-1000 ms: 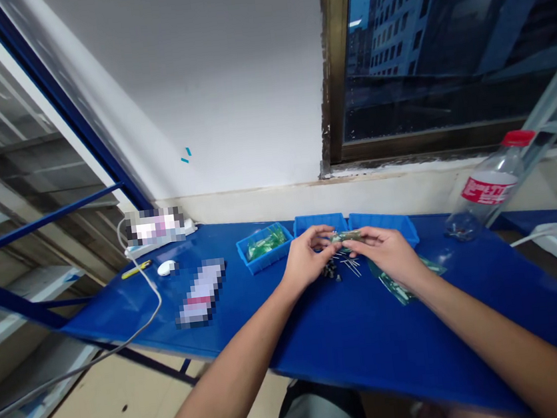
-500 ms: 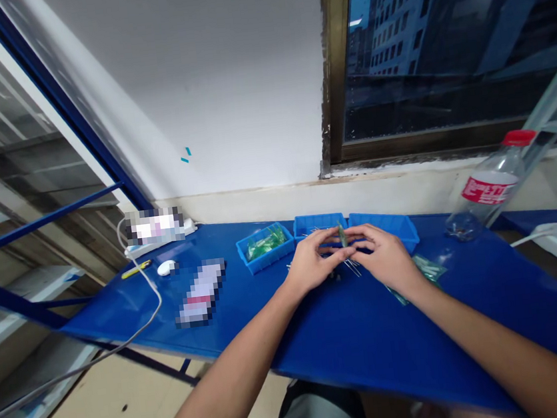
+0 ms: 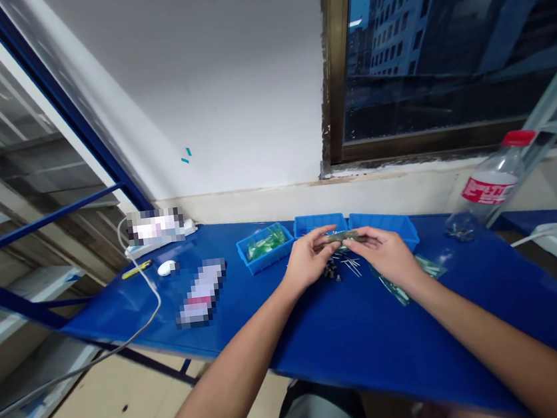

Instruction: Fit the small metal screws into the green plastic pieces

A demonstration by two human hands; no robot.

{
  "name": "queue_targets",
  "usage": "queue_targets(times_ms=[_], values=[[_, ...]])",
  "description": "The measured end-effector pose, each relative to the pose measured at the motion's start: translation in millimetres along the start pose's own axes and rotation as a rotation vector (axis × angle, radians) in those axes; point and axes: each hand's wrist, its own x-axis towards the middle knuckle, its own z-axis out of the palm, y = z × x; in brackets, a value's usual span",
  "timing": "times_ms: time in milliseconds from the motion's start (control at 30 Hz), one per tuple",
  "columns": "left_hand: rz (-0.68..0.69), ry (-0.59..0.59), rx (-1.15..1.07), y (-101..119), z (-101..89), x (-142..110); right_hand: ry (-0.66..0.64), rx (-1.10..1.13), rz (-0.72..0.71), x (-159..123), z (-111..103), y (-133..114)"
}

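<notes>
Both my left hand (image 3: 307,260) and my right hand (image 3: 387,255) pinch the ends of a small green circuit board (image 3: 342,236), held flat just above the blue table (image 3: 373,332). Directly below my hands lies a small scatter of loose metal leads (image 3: 351,267), with dark small components (image 3: 332,269) to their left. Green strips in clear bags (image 3: 393,287) lie beside my right wrist, and another (image 3: 430,265) lies further right. Two blue bins (image 3: 319,224) (image 3: 384,229) stand behind my hands.
A blue bin of green parts (image 3: 265,247) stands left of my hands. Further left are a white mouse (image 3: 167,268), a yellow-handled tool (image 3: 136,269), a blurred packet (image 3: 201,291) and a power strip (image 3: 159,241). A clear bottle with a red cap (image 3: 490,186) stands at the back right.
The board, edge-on between my fingertips half a second ago, now lies flat again, as it did a second ago. My hands have moved slightly apart.
</notes>
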Motion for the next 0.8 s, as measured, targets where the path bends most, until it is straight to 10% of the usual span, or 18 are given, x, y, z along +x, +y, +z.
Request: queue_targets(times_ms=[200,800], values=[[0.059,0.164,0.168,2.0,-2.0,0.8,0.104,-0.006,0.051,-2.3,-0.5,-4.6],[-0.076,-0.100,-0.051,9.1,6.6,-6.3,0.201,-0.313,-0.241,-4.5,2.9,-9.6]])
